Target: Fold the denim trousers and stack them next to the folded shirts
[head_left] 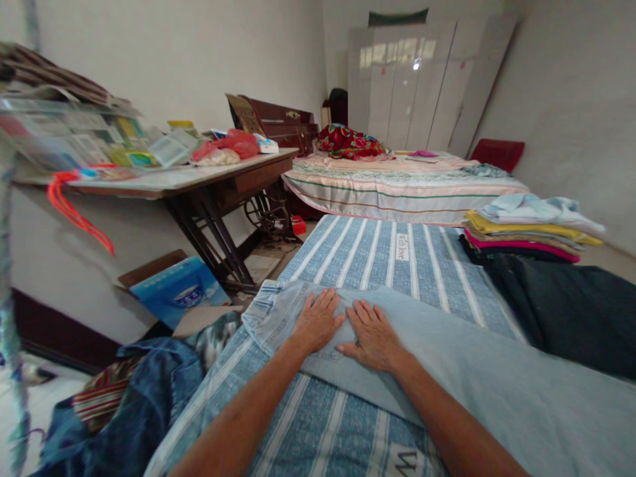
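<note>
I have the fingers [325,299] of both hands spread out and released, pressing down on cloth and grasping nothing. The left hand [318,323] lies flat on the pale blue jeans [447,348] near their gathered waistband [259,310]; the right hand [371,338] lies just beside it, on the same jeans. From there I see the jeans stretched across the striped sheet [377,255] and running off toward my lower right. Beyond them on the right are dark trousers [571,311], with a folded stack [527,233] of clothes behind. To my left I make out a heap of denim [169,381] and a blue box [181,288]. Farther out stands a desk [171,183] bearing a clear bin [59,136] and a red bag [238,142]. At the back are a bed [392,189], a bright red blanket [350,140] on it, and a pale wardrobe [405,99].
</note>
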`<action>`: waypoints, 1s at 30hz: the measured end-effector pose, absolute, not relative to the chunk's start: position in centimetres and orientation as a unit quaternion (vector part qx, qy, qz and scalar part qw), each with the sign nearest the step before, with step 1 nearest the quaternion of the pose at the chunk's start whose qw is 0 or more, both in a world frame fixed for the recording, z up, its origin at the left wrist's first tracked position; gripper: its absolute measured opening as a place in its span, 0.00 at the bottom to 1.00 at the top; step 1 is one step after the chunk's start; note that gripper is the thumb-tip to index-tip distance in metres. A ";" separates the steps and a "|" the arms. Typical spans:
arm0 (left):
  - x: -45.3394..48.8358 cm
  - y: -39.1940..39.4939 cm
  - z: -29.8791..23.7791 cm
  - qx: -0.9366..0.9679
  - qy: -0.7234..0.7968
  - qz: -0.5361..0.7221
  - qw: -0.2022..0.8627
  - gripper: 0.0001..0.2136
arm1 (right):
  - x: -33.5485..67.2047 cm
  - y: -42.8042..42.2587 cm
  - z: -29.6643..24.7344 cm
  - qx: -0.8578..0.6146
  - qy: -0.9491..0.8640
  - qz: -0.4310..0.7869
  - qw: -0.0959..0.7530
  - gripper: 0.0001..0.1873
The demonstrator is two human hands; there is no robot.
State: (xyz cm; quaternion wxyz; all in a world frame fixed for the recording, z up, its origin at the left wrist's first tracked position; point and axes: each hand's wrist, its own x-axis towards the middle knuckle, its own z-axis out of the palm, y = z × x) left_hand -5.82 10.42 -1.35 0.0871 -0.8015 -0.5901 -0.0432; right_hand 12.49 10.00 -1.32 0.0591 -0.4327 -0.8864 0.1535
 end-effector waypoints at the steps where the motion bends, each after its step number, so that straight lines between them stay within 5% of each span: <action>1: -5.8 10.4 -1.3 -0.801 -0.592 -0.040 0.086 0.23 | 12.5 10.0 -1.4 -0.432 -0.887 0.154 0.059 0.48; 20: -5.2 10.1 -0.6 -0.792 -0.603 -0.035 0.092 0.21 | 12.5 10.1 -1.4 -0.427 -0.886 0.161 0.077 0.48; 30: -5.4 9.9 -1.1 -0.785 -0.611 -0.061 0.077 0.22 | 10.5 15.2 1.9 -0.475 -0.866 0.078 0.135 0.19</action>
